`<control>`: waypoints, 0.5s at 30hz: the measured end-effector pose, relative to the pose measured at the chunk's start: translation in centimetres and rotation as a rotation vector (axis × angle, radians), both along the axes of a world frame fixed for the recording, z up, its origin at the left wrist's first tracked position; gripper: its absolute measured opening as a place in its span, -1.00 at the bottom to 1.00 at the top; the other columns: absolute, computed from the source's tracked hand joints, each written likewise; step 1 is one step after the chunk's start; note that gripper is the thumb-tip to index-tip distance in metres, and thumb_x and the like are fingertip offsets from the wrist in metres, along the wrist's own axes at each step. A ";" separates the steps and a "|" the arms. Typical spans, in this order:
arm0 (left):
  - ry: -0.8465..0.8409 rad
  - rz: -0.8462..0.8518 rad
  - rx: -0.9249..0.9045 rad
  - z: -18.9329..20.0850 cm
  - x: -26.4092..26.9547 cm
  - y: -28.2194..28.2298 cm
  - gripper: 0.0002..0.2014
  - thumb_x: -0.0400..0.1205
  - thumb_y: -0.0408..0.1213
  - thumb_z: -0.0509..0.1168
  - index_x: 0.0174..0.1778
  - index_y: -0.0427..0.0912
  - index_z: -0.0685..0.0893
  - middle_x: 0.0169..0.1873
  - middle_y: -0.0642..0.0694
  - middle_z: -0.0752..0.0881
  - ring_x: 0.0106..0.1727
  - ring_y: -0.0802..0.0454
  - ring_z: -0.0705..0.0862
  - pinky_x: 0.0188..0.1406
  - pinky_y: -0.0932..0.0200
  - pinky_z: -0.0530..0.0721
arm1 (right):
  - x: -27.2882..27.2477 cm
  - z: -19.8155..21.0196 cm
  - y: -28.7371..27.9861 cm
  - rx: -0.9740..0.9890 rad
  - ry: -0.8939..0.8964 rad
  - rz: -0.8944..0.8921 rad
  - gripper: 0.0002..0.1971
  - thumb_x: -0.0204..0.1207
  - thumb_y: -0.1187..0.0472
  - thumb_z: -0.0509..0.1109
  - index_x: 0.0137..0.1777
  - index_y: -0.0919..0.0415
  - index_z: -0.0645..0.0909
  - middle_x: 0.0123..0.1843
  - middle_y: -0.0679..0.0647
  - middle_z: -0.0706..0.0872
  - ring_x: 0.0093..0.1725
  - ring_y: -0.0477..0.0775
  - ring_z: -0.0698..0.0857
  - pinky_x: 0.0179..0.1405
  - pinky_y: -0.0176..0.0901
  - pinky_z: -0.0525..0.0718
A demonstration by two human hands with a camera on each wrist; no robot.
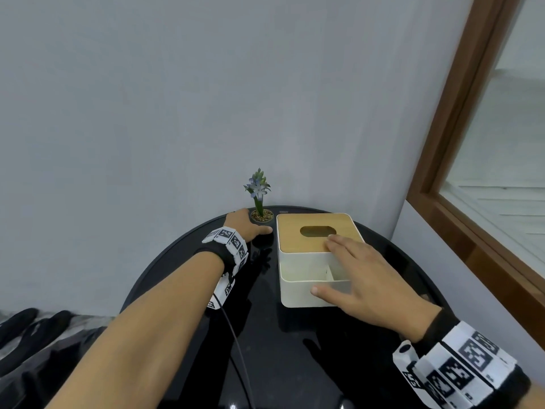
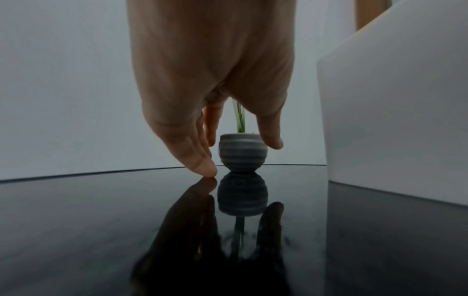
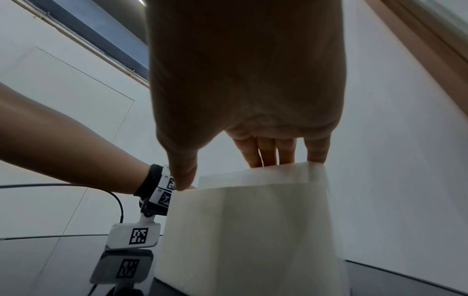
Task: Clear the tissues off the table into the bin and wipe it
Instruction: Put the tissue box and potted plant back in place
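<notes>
my left hand has fingers loosely spread around the little flower pot, right hand spread flat over the tissue box. i'd grip both firmly and lift straight off the glossy counter before wiping.

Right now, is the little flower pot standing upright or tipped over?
Upright. The flower pot stands level on the black table, its stem rising straight, with the left hand around it.

head view downward, wrists low (sharing box)
</notes>
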State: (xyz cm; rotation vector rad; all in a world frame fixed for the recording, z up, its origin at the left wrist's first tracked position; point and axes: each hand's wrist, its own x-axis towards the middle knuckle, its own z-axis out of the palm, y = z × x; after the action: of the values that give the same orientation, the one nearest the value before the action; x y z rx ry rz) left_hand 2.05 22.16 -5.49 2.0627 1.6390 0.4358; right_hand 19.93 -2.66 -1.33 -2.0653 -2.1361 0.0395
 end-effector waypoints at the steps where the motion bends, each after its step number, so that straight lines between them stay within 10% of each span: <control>1: -0.002 -0.006 -0.001 0.0 0.2 0.1 -0.36 0.39 0.21 0.51 0.20 -0.20 0.63 0.11 -0.16 0.73 0.06 -0.10 0.64 -0.07 0.15 0.52 | 0.1 -0.1 0.0 0.002 -0.007 0.005 -0.02 0.39 -0.57 -0.05 0.72 0.00 0.12 0.75 -0.10 0.13 0.71 -0.07 0.14 0.71 -0.10 0.05; 15: -0.026 -0.012 0.013 0.7 -0.7 -0.5 -0.39 0.31 0.14 0.57 0.16 -0.16 0.70 0.03 -0.09 0.73 -0.03 0.00 0.63 -0.12 0.20 0.54 | 0.3 0.0 0.1 0.006 0.007 0.007 -0.16 0.54 -0.42 0.15 0.73 -0.02 0.08 0.75 -0.13 0.11 0.71 -0.10 0.12 0.70 -0.15 -0.02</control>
State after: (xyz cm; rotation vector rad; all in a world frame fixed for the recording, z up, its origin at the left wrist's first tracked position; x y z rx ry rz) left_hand 1.33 21.67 -4.84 2.0667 1.6116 0.4687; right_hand 20.19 -2.57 -1.32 -2.0517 -2.1362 0.0411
